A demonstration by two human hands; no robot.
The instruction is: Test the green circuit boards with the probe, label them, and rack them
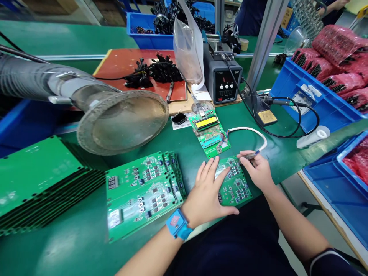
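Observation:
A green circuit board with chips and a digit display lies on the bench under my hands. My left hand rests on its left part, fingers spread, with a blue band on the wrist. My right hand pinches a probe on the end of a white-sleeved cable, at the board's upper right edge; whether its tip touches is hidden. The cable runs to a green programmer board with a lit yellow screen and a blue chip socket. Left of my left hand is a stack of similar boards.
A larger board stack stands far left. The fume extractor hood overhangs the bench. Behind are a soldering station and an iron in its stand. Blue bins with pink-wrapped packs stand at right; a clear roll lies nearby.

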